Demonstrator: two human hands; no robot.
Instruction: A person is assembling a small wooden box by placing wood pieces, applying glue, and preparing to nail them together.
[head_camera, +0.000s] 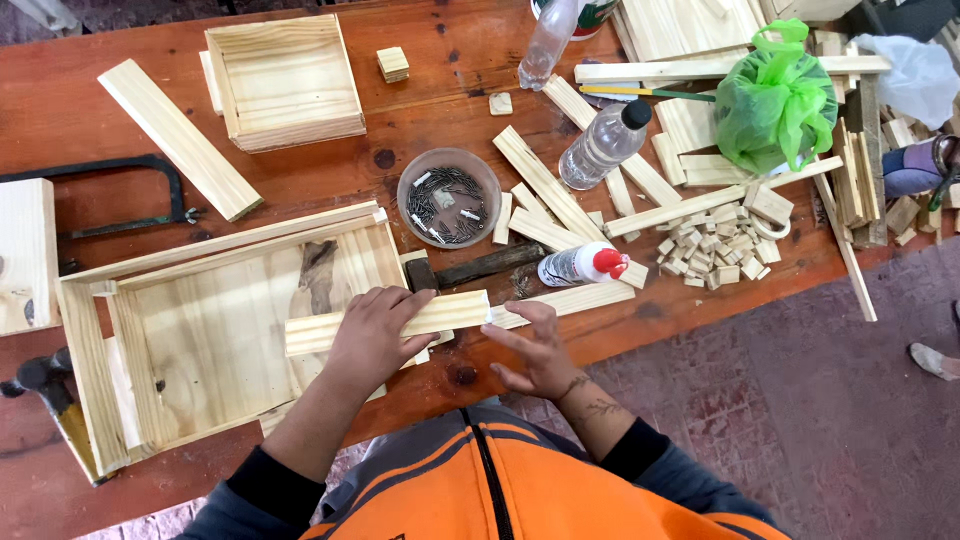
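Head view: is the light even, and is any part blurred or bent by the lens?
Head view: light is soft and even, with only faint shadows under the left hand and the wooden strip; the right hand looks slightly motion-blurred; the table edges curve a little toward the corners; a weak glare sits on the clear bottle.

Pale raw pine strip (390, 322) – matt – on glossy reddish wooden table (80, 110).
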